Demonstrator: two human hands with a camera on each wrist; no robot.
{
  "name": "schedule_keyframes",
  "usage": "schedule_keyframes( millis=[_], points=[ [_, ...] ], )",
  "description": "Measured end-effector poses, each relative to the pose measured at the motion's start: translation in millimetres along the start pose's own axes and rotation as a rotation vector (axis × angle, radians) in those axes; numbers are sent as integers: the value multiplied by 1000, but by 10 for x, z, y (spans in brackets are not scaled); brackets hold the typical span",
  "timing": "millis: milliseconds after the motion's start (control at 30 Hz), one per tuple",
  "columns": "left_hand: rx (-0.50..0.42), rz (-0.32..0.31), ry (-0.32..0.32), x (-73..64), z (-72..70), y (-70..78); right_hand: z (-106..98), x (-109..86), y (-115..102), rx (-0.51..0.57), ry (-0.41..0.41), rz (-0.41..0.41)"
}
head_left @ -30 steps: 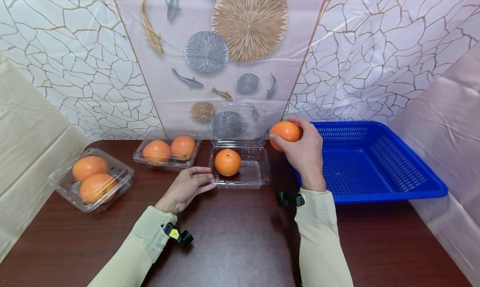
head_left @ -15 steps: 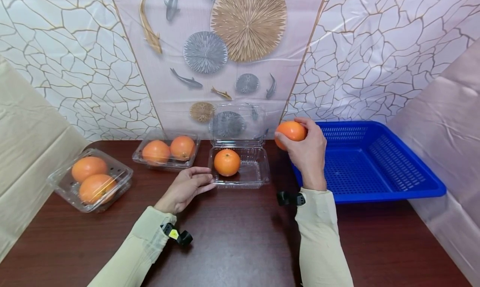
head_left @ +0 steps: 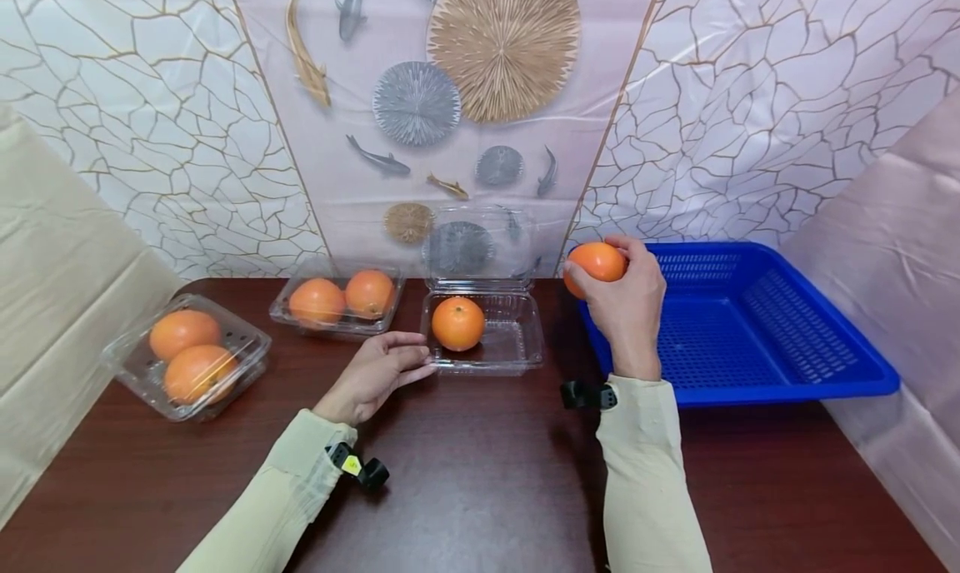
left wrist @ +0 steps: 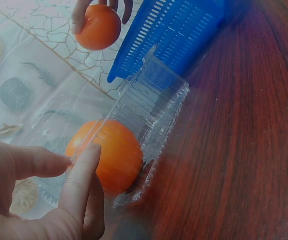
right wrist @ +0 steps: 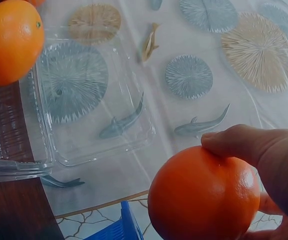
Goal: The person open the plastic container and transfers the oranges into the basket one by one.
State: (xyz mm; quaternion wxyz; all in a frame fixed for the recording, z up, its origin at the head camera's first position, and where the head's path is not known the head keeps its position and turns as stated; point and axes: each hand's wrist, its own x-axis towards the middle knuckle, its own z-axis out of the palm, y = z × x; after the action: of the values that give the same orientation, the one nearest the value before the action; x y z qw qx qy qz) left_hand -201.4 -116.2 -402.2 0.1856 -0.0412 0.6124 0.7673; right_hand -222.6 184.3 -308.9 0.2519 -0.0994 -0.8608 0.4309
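My right hand [head_left: 628,302] grips an orange [head_left: 600,261], raised over the left rim of a blue plastic basket [head_left: 750,390]. In the right wrist view the thumb lies on top of this orange [right wrist: 203,195], with other fingers partly hidden behind it. My left hand [head_left: 378,373] pinches the left edge of a clear plastic clamshell container [head_left: 510,352], whose lid [head_left: 480,240] stands raised at the back. One orange [head_left: 458,323] sits in the container's left half. In the left wrist view the fingertips [left wrist: 91,152] are right at the container's rim, close to that orange.
Two closed clamshell containers, each with two oranges, stand on the left: one farther back [head_left: 352,327], the other nearer the left edge [head_left: 255,361]. The basket occupies the right side of the dark wooden table [head_left: 480,490]. A patterned cloth [head_left: 420,173] hangs behind.
My right hand has moved right with its orange, from beside the raised lid to over the basket's left rim. The left hand stays at the container's edge.
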Motion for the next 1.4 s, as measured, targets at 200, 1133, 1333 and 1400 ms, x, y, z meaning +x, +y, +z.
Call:
schedule_keyframes(
  millis=[200,1133,1333,1400],
  points=[
    [4,-13,15,7,-7,-7,0,-1,22,0,8,17],
    [-8,5,-1,6,-2,-15,-99,53,128,-26,53,106],
    [-6,3,0,17,1,-14,-113,68,138,-61,54,132],
    [-8,4,1,16,-1,-15,-118,71,142,-75,51,139]
  ],
)
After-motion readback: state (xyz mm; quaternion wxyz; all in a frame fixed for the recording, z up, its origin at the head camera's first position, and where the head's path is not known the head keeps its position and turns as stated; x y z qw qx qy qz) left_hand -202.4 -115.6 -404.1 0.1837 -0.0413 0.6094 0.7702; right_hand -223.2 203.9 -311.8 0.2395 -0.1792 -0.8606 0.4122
